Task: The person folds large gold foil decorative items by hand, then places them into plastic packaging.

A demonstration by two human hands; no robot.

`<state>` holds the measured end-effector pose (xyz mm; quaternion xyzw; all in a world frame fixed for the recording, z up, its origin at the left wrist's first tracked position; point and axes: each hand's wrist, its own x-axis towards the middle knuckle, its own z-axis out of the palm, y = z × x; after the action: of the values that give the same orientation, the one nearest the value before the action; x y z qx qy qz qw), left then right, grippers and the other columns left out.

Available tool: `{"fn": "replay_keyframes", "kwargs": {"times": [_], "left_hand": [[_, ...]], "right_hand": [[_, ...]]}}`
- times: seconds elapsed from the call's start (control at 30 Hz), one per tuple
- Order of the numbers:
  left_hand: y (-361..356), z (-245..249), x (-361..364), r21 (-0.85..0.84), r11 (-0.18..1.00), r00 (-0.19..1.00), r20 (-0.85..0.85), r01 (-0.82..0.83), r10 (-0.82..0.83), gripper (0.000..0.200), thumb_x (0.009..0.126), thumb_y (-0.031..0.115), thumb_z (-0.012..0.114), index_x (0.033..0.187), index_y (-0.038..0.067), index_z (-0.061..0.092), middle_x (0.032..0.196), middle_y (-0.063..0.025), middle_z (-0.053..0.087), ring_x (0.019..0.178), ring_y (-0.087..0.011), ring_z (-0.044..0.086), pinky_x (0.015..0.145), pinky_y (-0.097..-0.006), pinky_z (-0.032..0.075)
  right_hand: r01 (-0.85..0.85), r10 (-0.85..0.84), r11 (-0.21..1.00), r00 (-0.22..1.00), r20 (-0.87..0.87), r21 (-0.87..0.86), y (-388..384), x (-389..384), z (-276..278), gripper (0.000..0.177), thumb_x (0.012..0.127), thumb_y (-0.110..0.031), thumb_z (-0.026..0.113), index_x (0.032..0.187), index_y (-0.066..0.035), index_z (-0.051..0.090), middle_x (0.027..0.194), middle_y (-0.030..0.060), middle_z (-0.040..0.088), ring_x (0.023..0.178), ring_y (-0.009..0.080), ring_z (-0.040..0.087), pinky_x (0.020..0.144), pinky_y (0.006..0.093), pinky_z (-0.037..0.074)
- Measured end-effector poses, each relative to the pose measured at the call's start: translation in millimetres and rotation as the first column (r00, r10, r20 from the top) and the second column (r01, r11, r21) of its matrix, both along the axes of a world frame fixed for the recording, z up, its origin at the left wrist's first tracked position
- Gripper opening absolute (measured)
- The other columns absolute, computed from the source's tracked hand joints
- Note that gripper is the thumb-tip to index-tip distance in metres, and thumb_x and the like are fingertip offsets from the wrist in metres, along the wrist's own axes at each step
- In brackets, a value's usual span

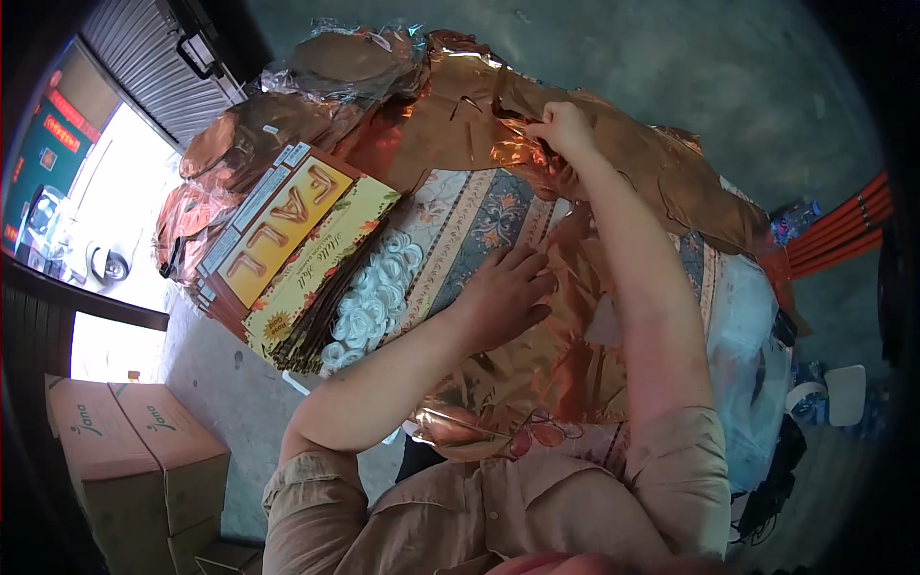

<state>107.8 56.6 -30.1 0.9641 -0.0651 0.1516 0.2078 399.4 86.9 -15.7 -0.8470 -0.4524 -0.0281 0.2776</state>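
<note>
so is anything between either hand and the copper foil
nothing visible: the right hand pinches the copper foil, and the left hand lies on its edge over the patterned cloth

So the stack of card packs (287, 259) is sitting left on the counter (470, 220), the foil sheet (537, 374) is lying right of it, and cardboard boxes (134, 450) are standing on the floor (225, 383) further left.
</note>
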Motion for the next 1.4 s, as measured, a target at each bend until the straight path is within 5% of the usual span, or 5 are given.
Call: {"fn": "replay_keyframes", "kwargs": {"times": [0.37,0.43,0.6,1.13,1.4], "left_hand": [[-0.3,-1.6,0.3,-0.002,1.0,1.0,0.028,-0.005,0.005,0.035,0.08,0.024,0.066,0.113,0.012,0.059,0.122,-0.0093,0.054,0.119,-0.0285,0.048,0.1,-0.0425,0.037],[-0.2,-0.7,-0.3,-0.003,1.0,0.999,0.031,-0.009,0.009,0.035,0.08,0.024,0.066,0.112,0.012,0.059,0.121,-0.0089,0.054,0.119,-0.0283,0.048,0.1,-0.0421,0.038],[-1.1,-3.9,1.3,0.024,1.0,0.998,0.056,-0.018,0.016,0.034,0.08,0.024,0.066,0.111,0.012,0.059,0.121,-0.0081,0.054,0.118,-0.0275,0.048,0.099,-0.0411,0.038],[-4.9,-10.5,4.8,-0.004,0.999,0.977,0.21,-0.038,0.038,0.026,0.079,0.026,0.065,0.099,0.01,0.061,0.106,-0.0072,0.056,0.107,-0.0263,0.05,0.094,-0.0416,0.039],[-3.5,-9.5,4.2,-0.012,1.0,0.982,0.186,-0.029,0.031,0.026,0.078,0.024,0.066,0.098,0.01,0.061,0.104,-0.0065,0.056,0.108,-0.0256,0.05,0.094,-0.0407,0.039]], "right_hand": [[-0.032,0.056,0.988,0.985,-0.161,0.15,11.2,9.2,-26.3,0.055,0.095,-0.048,0.048,0.081,0.002,0.067,0.076,0.0199,0.066,0.071,0.0339,0.064,0.072,0.0437,0.048],[0.12,-0.075,0.952,0.983,0.166,-0.283,5.3,-25.0,10.3,0.036,0.091,-0.034,0.054,0.103,-0.003,0.067,0.093,0.0194,0.068,0.088,0.0373,0.065,0.082,0.0447,0.049],[-0.199,0.235,0.971,0.893,0.385,-0.132,16.9,-45.5,0.7,0.054,0.078,-0.02,0.061,0.131,-0.014,0.052,0.123,0.0114,0.058,0.113,0.0299,0.057,0.09,0.0421,0.05],[-0.21,0.212,0.977,0.934,0.289,-0.036,57.9,-64.8,-29.0,0.013,0.078,-0.016,0.064,0.08,-0.003,0.068,0.087,0.0175,0.066,0.081,0.0328,0.067,0.072,0.0449,0.054],[-0.141,0.179,0.974,0.958,-0.225,0.175,48.9,-45.2,-35.0,0.056,0.072,-0.049,0.079,0.061,0.001,0.055,0.057,0.0103,0.054,0.052,0.016,0.048,0.053,0.0345,0.041]]}}
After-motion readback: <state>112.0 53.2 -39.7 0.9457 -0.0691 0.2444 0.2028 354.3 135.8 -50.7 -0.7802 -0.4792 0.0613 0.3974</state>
